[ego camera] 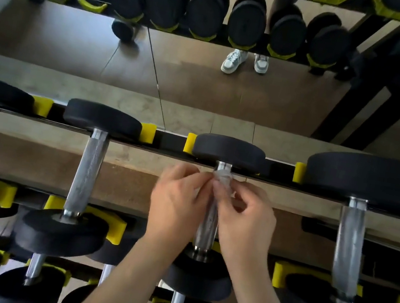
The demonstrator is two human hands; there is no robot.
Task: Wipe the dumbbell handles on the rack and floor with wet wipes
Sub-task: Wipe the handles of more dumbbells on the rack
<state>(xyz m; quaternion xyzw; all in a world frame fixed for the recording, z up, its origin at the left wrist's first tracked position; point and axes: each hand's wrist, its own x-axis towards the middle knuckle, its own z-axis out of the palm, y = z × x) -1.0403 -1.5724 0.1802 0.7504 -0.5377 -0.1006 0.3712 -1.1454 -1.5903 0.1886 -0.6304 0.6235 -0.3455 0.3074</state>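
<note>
Head: left hand [179,203] and right hand [245,220] pinch wipe [222,177] on handle [206,230].

Dim, flat indoor light, wide-angle view.
Soft glare on steel handles [88,171]; edges bow, and the corners seem slightly blurred.

A small, crumpled, translucent wet wipe [222,178] is pinched between the fingertips of the left hand [179,201] and the right hand [245,220] and pressed onto the far end of a knurled steel dumbbell handle [206,228]. The handle is laid between both hands, its black round heads [230,150] seated on the yellow-padded rack [168,142].
</note>
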